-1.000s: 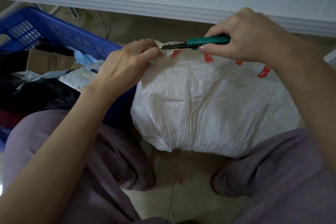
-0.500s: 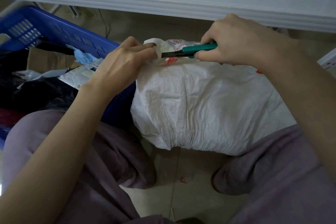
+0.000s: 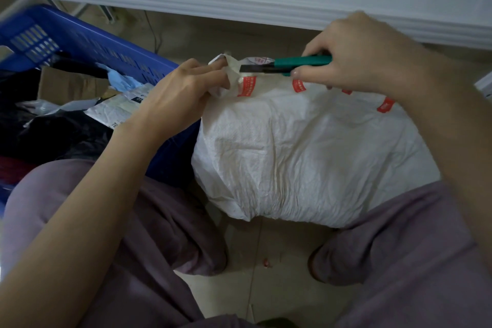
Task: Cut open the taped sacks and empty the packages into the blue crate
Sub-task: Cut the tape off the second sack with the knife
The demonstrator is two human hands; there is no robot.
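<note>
Right hand [image 3: 356,53] holds cutter [image 3: 300,62] (blade at sack [image 3: 306,152]).

Both arms bare along whole visible length: left forearm [image 3: 87,208], right forearm [image 3: 458,125]. Left hand [image 3: 183,88] and right hand [image 3: 356,53] uncovered. Right thumbnail [image 3: 295,72] short, rounded, faint gloss. Legs in loose trousers [image 3: 149,234]: dusty mauve-grey, soft matt cloth, plain. Left leg deeply creased, cloth gathered in rounded folds at lower end [image 3: 197,253]. Right trouser leg [image 3: 399,261] same colour, smoother, broad shallow folds; lower edge lost in shadow.
</note>
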